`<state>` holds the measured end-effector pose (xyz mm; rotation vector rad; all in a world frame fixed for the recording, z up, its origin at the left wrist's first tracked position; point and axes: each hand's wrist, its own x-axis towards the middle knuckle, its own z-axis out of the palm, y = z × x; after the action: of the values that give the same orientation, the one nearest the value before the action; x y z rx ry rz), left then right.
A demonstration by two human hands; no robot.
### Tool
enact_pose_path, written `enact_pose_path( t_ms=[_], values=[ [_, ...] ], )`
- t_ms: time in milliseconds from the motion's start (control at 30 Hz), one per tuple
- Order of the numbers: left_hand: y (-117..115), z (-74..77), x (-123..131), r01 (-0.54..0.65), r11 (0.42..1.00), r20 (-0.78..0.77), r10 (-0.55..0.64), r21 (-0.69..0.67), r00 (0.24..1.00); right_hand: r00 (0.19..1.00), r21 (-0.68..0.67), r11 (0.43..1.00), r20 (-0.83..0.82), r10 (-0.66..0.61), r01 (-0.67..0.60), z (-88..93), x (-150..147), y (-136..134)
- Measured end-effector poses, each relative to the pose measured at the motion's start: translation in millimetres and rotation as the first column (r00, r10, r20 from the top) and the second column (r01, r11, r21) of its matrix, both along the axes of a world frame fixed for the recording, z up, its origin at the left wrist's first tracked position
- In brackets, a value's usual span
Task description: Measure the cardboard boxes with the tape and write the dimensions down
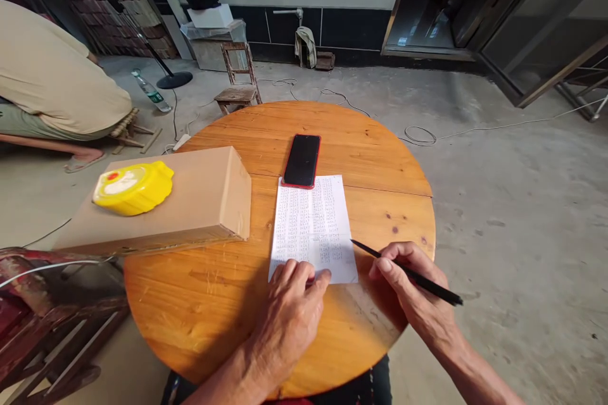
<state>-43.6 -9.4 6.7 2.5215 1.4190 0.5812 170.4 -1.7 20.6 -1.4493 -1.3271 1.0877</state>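
1. The paper lies flat on the desk in front of me, covered with columns of small handwriting; its lower edge is nearest me.
2. My left hand rests on the paper's bottom edge, fingers loosely bent, thumb out to the right, gripping nothing. The sheet stretches away beyond my fingertips.
3. My right hand is right of the paper, pinching a black pen between thumb and fingers. So the sheet lies to the left of this hand and ahead of it.
4. The pen's point is at the paper's right edge; I cannot tell whether it touches.
5. A phone with a dark screen and red rim lies at the sheet's far end, overlapping its top edge.
6. To my left, a box sits partly on the desk, with a yellow object on top.
7. Beyond the desk stands a small chair; further left, a bottle lies on the floor near a seated person.
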Motion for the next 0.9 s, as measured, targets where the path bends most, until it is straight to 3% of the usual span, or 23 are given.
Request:
enact_pose_path(
  t_ms=[67, 167, 500, 900],
  values=[
    [-1.4, 0.1, -0.1, -0.005, 1.000, -0.013, 0.005, 0.001, 1.000, 0.999, 0.049, 0.999, 0.030, -0.011, 0.010, 6.3, 2.9, -3.0],
    [-3.3, -2.0, 3.2, -0.023, 1.000, -0.042, 0.023, 0.001, 0.999, 0.990, 0.049, 0.994, 0.103, 0.095, -0.100, 11.3, 4.9, -3.8],
    [-0.4, -9.8, 4.6, 0.012, 0.997, -0.011, -0.011, 0.073, 1.000, 0.938, 0.169, 0.947, 0.264, 0.225, -0.275, 1.1, -13.3, 8.2],
    [0.8, -6.8, 6.4, -0.003, 0.999, -0.001, 0.003, 0.036, 1.000, 0.883, 0.195, 0.933, 0.426, 0.198, -0.303, -6.5, -26.4, 7.7]
  ],
)
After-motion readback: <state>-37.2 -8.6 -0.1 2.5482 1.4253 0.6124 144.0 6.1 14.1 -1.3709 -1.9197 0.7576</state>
